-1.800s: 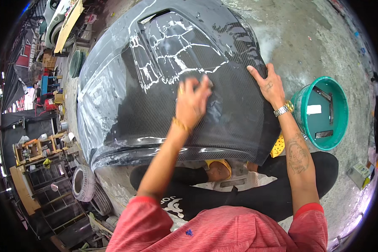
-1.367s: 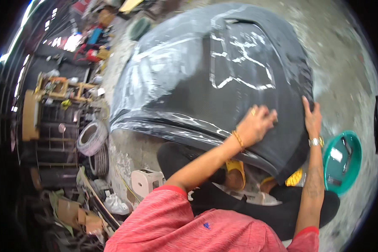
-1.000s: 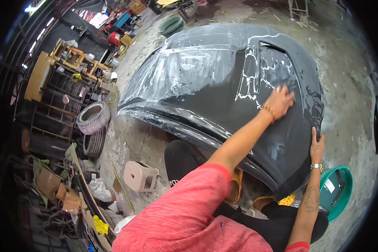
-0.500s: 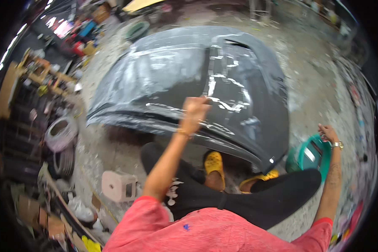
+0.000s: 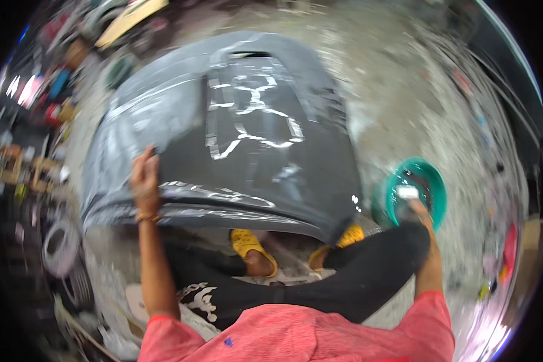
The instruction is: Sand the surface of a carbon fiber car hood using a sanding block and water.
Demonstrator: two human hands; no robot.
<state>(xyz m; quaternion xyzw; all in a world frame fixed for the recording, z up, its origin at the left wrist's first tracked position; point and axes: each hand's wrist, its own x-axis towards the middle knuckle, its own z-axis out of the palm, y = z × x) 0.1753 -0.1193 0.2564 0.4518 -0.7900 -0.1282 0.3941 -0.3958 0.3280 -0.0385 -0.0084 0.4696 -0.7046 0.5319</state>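
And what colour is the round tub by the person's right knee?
The round tub is bluish green all around, and it shows best in the head view.

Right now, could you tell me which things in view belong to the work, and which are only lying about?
Seemingly in the work:
car hood, with the left hand over it
green basin, with the right hand at it

Apparently just lying about:
two tyres
yellow board
white bag
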